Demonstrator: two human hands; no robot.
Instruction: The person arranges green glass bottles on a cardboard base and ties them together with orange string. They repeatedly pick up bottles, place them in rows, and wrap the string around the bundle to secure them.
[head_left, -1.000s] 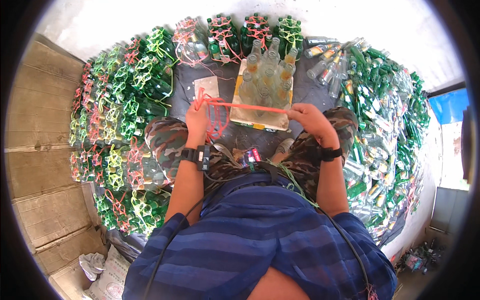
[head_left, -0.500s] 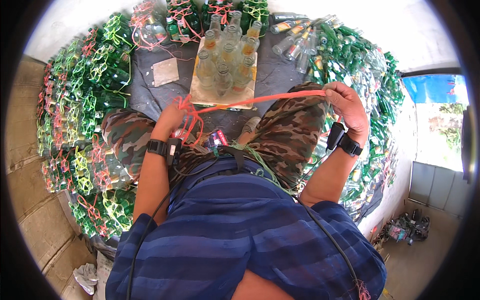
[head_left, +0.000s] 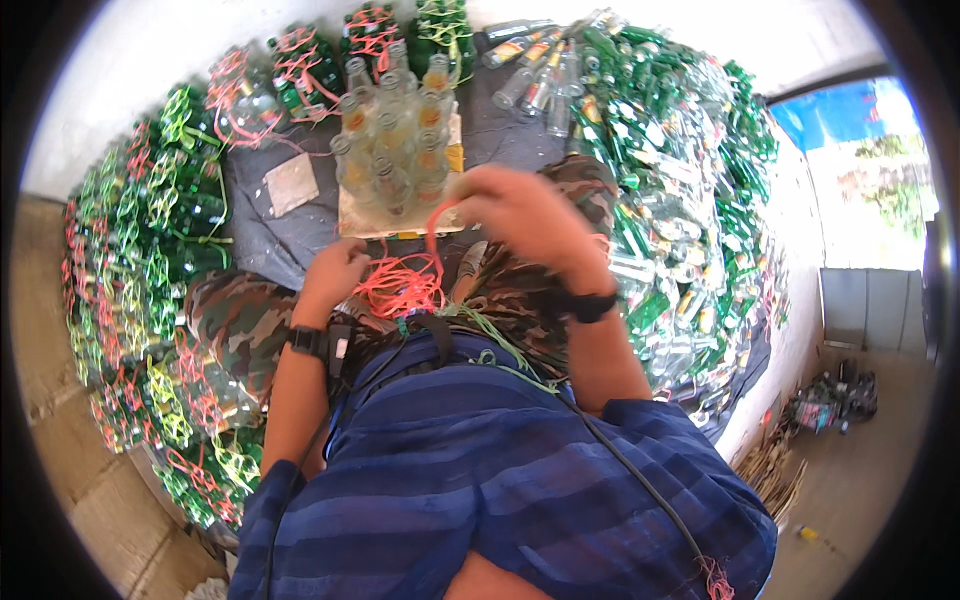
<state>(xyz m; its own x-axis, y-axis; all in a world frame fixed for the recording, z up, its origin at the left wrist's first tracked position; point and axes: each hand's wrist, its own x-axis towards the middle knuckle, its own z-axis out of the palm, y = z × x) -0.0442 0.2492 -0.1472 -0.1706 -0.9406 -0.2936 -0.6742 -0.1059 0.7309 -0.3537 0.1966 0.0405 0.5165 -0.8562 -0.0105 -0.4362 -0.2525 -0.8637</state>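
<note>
A tangled bundle of pink-orange plastic strapping (head_left: 400, 285) lies over my lap, between my camouflage-trousered knees. At the bundle's left edge is my left hand (head_left: 335, 272), its fingers bent closed on the strapping. My right hand (head_left: 530, 222), smeared by motion, pinches a strand that rises from the bundle. Just beyond my hands, a tight cluster of clear glass bottles (head_left: 392, 150) stands upright on a pale board (head_left: 400, 222). Green twine (head_left: 500, 340) trails across my waist.
Green bottles (head_left: 150, 240) bound with pink and yellow-green strapping are stacked at the left. Loose green and clear bottles (head_left: 680, 200) form a large heap at the right. A pale square tile (head_left: 291, 185) lies on the dark sheet (head_left: 255, 165). More tied bottle bundles (head_left: 305, 75) line the back wall.
My right hand has swung left and inward from the far right, and the strand it pulled taut is now slack. The strapping has gathered into a heap on my lap.
</note>
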